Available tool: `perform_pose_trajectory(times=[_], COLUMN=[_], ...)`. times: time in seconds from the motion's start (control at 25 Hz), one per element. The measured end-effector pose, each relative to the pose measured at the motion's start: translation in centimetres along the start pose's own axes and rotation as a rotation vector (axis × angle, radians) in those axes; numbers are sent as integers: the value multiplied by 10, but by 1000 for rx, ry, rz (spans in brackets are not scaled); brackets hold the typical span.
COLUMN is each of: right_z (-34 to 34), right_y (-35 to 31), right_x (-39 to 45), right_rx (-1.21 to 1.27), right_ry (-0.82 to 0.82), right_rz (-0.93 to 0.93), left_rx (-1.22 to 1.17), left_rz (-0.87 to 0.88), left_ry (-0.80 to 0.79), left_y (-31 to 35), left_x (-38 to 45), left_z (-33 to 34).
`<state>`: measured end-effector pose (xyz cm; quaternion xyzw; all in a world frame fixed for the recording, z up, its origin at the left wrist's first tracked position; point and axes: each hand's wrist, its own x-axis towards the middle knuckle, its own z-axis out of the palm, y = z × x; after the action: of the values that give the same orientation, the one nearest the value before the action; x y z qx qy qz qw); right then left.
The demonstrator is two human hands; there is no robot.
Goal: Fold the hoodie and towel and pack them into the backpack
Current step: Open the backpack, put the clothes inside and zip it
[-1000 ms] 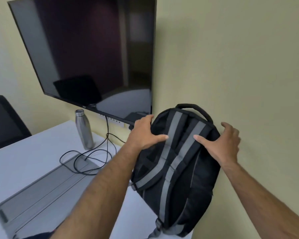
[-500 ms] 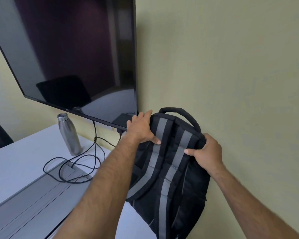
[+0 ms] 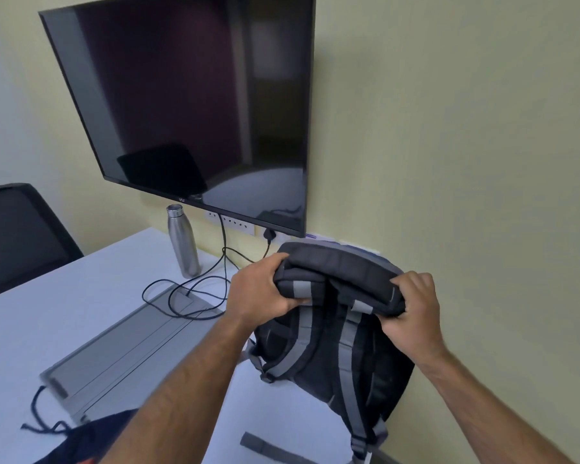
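The backpack (image 3: 329, 346) stands on the white bench (image 3: 81, 316), leaning on the wall. The left hand (image 3: 262, 296) and right hand (image 3: 412, 313) are both closed tight on its top corners, likely to pull it nearer for packing. A dark cloth (image 3: 91, 440), maybe the hoodie, lies at the near edge.

The backpack (image 3: 332, 356) is black with grey-striped shoulder straps, standing upright on the table (image 3: 81, 313) with its strap side toward the camera and its far side against the wall. Its top is folded forward and down over the straps, gripped at each end by a hand. The hoodie (image 3: 81, 440), dark navy with a loose drawstring, lies on the table left of the backpack, nearer the camera; only part of it shows.
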<state>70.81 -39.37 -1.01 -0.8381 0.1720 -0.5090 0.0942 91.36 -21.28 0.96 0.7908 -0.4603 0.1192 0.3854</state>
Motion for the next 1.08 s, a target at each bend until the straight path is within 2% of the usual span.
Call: perform_pose_trajectory(times=[0.2, 0.36, 0.72, 0.88, 1.08], right_z=[-20, -29, -44, -44, -19], right_y=[-57, -83, -88, -79, -39], right_x=[-48, -85, -119, -143, -168], right_rx=[59, 112, 153, 168, -74], right_ry=[-61, -166, -394, -547, -925], right_rz=[-107, -141, -180, -206, -285], left_rx=[-41, 47, 86, 116, 293], left_rz=[71, 169, 268, 292, 300], left_ry=[76, 92, 46, -72, -308], left_y=[-19, -35, -40, -50, -69], left_x=[-82, -124, -181, -215, -250], left_z=[-34, -48, -49, -37, -11])
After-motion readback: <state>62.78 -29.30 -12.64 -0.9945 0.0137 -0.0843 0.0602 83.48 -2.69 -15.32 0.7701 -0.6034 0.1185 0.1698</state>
